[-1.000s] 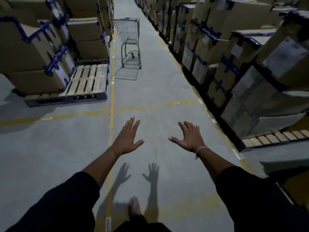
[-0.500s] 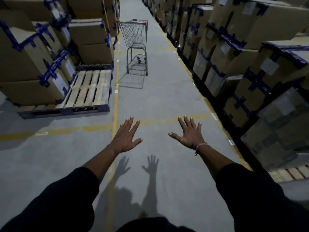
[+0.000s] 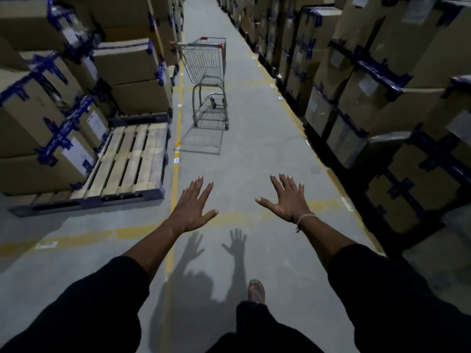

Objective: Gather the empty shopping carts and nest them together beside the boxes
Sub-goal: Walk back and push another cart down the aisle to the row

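Observation:
One empty wire shopping cart point(image 3: 206, 70) with red handle ends stands alone in the aisle ahead, beside the yellow floor line, its basket bare. My left hand point(image 3: 191, 207) and my right hand point(image 3: 289, 200) are stretched forward at mid-frame, palms down, fingers spread, holding nothing. Both hands are well short of the cart, with bare concrete between. Stacked cardboard boxes point(image 3: 127, 72) with blue tape line the left side near the cart. No other cart shows.
A wooden pallet point(image 3: 127, 161), partly bare, lies at the left next to the yellow line point(image 3: 174, 179). Tall rows of taped boxes point(image 3: 369, 85) wall the right side. The concrete aisle runs straight on past the cart. My right foot point(image 3: 256, 291) is stepping forward.
I have walked forward down the aisle, so the cart and pallet are nearer and larger. Both hands stay spread and outstretched. My right foot has come into view.

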Action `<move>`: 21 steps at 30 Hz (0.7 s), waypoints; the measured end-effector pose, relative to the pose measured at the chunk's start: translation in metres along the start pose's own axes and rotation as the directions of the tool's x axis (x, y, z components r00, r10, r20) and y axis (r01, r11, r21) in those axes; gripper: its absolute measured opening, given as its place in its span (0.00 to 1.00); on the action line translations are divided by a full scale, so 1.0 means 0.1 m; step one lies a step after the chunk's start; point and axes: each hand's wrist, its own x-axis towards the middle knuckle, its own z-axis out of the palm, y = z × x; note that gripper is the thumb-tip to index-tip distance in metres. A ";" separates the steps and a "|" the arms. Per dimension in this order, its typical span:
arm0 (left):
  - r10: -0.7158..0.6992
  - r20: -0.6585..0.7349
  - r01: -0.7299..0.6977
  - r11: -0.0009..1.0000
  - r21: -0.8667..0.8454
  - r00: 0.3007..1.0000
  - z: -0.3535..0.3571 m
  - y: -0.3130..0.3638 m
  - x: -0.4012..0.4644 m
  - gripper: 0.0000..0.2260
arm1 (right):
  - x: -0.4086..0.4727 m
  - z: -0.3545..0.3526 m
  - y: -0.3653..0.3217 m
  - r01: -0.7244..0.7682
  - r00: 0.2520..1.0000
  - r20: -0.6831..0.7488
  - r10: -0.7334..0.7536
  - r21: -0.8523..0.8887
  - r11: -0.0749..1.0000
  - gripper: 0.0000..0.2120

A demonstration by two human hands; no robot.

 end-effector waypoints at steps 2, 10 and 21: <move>-0.022 -0.007 0.022 1.000 -0.001 1.000 -0.10 -0.14 0.48 0.43 | 0.56 -0.13 0.05 0.013 1.000 0.009 -0.013 0.009 1.000 0.64; -0.090 -0.100 0.084 0.994 -0.066 0.991 -0.68 -0.62 2.12 0.43 | 2.47 -0.78 -0.03 0.116 0.993 0.023 -0.116 -0.021 0.993 0.65; -0.101 -0.121 0.091 0.992 -0.086 0.988 -0.81 -1.81 3.94 0.42 | 4.74 -0.66 -0.33 0.179 0.983 0.043 -0.176 -0.070 0.981 0.58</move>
